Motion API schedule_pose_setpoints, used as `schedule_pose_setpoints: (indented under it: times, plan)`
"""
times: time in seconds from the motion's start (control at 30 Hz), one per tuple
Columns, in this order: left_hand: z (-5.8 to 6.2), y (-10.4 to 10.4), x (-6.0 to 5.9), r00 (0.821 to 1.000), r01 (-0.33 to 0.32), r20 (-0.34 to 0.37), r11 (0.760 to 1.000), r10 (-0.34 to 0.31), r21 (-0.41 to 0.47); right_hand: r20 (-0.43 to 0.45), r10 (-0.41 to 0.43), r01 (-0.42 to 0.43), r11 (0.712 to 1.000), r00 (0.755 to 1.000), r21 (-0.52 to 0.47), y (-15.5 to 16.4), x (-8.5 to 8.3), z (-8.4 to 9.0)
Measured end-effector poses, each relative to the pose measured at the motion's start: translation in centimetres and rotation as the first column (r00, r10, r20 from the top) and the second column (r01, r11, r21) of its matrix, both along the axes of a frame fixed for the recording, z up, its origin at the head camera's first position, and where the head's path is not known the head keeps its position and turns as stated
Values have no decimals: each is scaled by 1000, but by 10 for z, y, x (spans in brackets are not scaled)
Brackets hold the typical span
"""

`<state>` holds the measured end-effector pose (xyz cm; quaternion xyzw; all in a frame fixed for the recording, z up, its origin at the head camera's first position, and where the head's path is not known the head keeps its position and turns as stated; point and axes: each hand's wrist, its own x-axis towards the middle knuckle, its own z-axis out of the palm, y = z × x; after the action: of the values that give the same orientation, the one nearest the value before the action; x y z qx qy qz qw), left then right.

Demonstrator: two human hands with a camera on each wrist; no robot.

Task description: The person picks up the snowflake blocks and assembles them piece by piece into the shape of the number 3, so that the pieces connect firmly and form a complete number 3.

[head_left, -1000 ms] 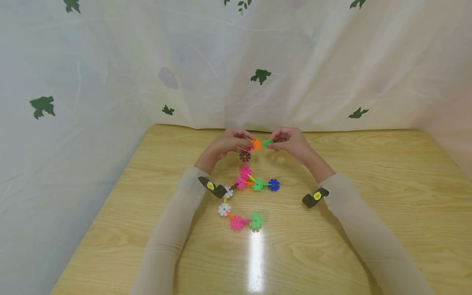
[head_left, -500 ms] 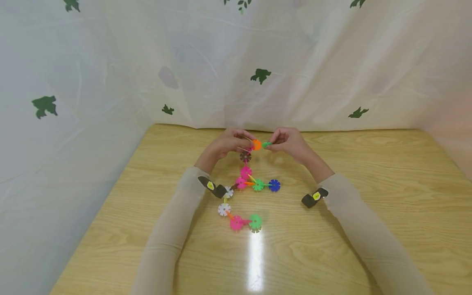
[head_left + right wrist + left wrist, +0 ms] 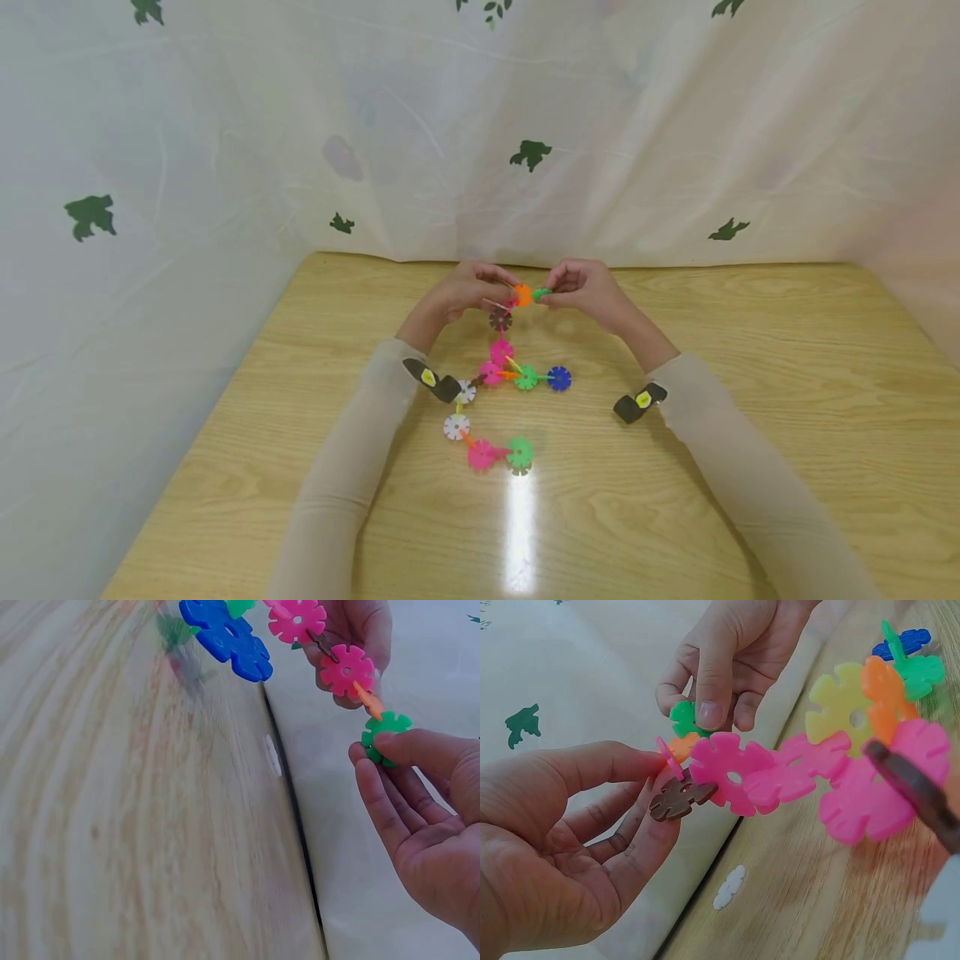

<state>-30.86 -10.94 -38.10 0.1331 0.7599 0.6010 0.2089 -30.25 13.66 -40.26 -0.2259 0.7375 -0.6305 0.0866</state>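
Wooden bench is spanned by a chain of snowflake discs, whose far end is raised between the hands. Its orange disc is pinched by the left hand; a green disc, touching it, is pinched by the right hand.

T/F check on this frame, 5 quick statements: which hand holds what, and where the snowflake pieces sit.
1. The right hand pinches a green piece. True.
2. The left hand is flat on the table, holding nothing. False: its grip is on the far end of the chain, by the brown piece and the orange piece.
3. The green piece sits right next to the orange piece. True.
4. A blue piece lies loose, apart from all the others. False: it ends a side branch of the chain, joined next to another green piece.
5. The chain's near end, a pink piece among others, rests on the table. True.
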Motion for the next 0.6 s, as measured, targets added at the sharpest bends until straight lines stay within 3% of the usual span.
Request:
schedule_pose_setpoints:
  times: [0.37, 0.6]
  plan:
    - [1, 2, 1, 1000, -14, 29, 1000, 13, 28, -100, -44, 46, 999, 994, 24, -3, 2, 3]
    - [-1, 4, 0, 999, -40, 36, 998, 38, 40, -100, -56, 56, 998, 993, -6, -4, 2, 3]
